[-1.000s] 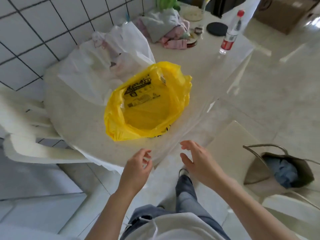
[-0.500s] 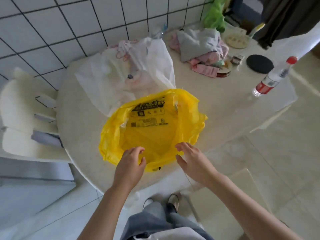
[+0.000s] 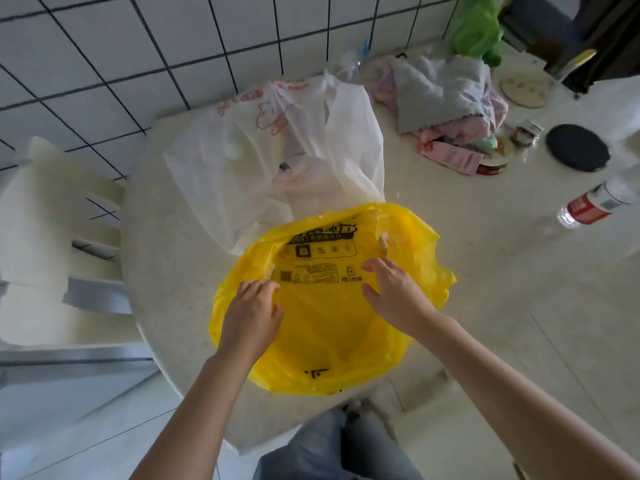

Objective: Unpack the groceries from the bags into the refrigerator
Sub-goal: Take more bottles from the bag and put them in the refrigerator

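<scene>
A yellow plastic bag (image 3: pixel 332 306) with black printing lies open-mouthed near the front edge of a pale round table (image 3: pixel 467 237). Both hands are in its mouth. The left hand (image 3: pixel 252 313) has its fingers curled at the bag's left rim, apparently pinching the plastic. The right hand (image 3: pixel 394 292) rests on the inner plastic with fingers bent; whether it grips anything cannot be told. No groceries show inside the bag. Touching its far side, a translucent white bag (image 3: pixel 277 161) sits bulging, with something pale inside. Farther right lie crumpled cloths (image 3: pixel 446 98), a black disc (image 3: pixel 577 147) and a red-labelled bottle (image 3: pixel 599 202). No refrigerator is in view, so unpacking looks barely begun.
</scene>
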`<state>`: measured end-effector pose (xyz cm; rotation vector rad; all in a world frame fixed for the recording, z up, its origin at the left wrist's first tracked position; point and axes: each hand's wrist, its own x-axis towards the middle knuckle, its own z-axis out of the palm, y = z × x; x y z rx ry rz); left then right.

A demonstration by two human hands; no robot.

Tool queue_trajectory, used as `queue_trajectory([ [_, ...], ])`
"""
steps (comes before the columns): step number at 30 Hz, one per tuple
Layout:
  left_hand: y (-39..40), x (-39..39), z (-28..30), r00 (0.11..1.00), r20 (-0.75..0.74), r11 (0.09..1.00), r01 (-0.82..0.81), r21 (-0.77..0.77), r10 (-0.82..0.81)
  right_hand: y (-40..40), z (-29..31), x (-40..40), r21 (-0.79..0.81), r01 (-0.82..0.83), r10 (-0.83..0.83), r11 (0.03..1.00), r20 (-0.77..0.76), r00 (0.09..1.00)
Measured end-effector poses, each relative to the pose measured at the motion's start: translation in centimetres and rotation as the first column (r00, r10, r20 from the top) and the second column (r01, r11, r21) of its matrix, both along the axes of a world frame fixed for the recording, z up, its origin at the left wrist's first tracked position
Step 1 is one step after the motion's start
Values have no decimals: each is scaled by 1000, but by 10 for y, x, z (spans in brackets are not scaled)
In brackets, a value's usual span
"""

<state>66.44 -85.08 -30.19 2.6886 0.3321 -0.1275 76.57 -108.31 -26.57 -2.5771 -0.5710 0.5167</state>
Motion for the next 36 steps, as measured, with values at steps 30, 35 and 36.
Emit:
queue_trajectory([
  [30, 19, 107, -44, 918, -287, 962, -269, 52, 272, 12, -59, 156, -307, 54, -105, 950, -150, 983],
  [35, 9, 102, -52, 904, -375, 967, -248, -66, 206, 23, -60, 147, -303, -119, 43, 946, -245, 969],
  [36, 8, 100, -53, 900, -390, 966, -245, -84, 195, 24, -61, 143, -294, -145, 74, 945, -241, 968],
])
